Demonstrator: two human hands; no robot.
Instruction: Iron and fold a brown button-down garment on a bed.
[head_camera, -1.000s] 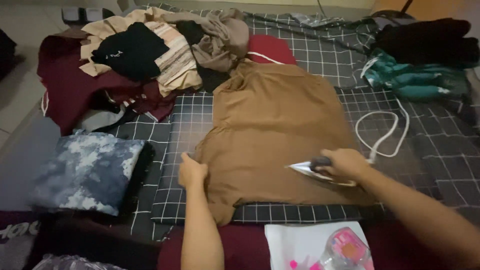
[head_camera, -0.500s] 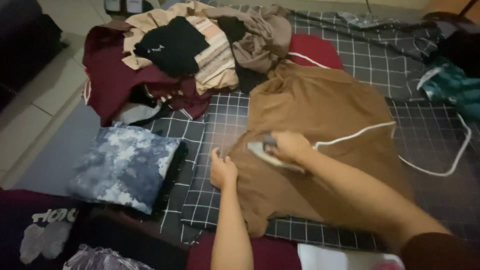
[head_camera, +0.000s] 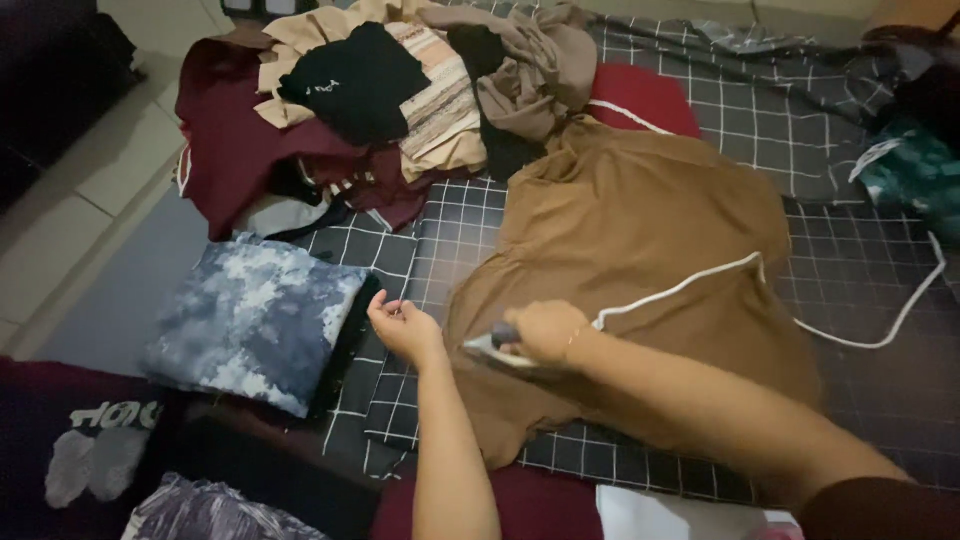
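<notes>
One hand (head_camera: 545, 333) irons brown garment (head_camera: 625, 260).

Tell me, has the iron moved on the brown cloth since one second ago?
Yes. The iron, gripped by the right hand, went from the brown garment's right part across to its left edge, close to the left hand.

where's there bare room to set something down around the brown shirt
Free patches: the checked cloth right of the brown shirt, crossed only by the white cord; a narrow strip between the shirt and the blue patterned fold, where the left hand sits. Crowded: the clothes pile above. The right hand holds the iron on the shirt.
</notes>
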